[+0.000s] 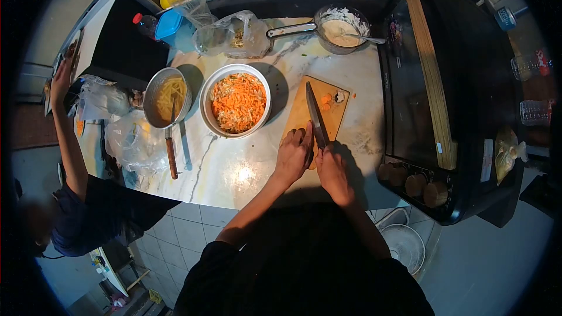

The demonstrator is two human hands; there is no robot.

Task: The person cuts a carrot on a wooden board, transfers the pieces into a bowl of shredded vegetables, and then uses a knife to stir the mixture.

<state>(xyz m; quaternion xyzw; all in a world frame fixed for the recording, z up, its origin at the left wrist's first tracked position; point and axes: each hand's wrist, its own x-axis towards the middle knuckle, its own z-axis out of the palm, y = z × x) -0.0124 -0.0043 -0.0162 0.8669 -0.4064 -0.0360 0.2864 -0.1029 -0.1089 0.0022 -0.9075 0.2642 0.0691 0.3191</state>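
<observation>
My right hand point(334, 174) is closed round the handle of a kitchen knife point(317, 114), whose blade points away from me over a wooden cutting board point(297, 97). Close against the blade's left side, my left hand point(294, 153) rests on the near part of the board with its fingers bent and pressed together. Whatever they may hold is hidden beneath them. Small orange carrot pieces point(326, 103) and a pale, brownish scrap point(339, 97) lie on the board right of the blade. To the left stands a white bowl point(206, 104) full of shredded carrot mix point(237, 103).
A saucepan point(151, 99) of pale strips in liquid stands left, its handle towards me. Behind are plastic bags point(252, 34) and a pan of batter point(342, 30) with a spoon. A black oven point(468, 99) borders the right. Another person's arm point(71, 140) reaches in at far left.
</observation>
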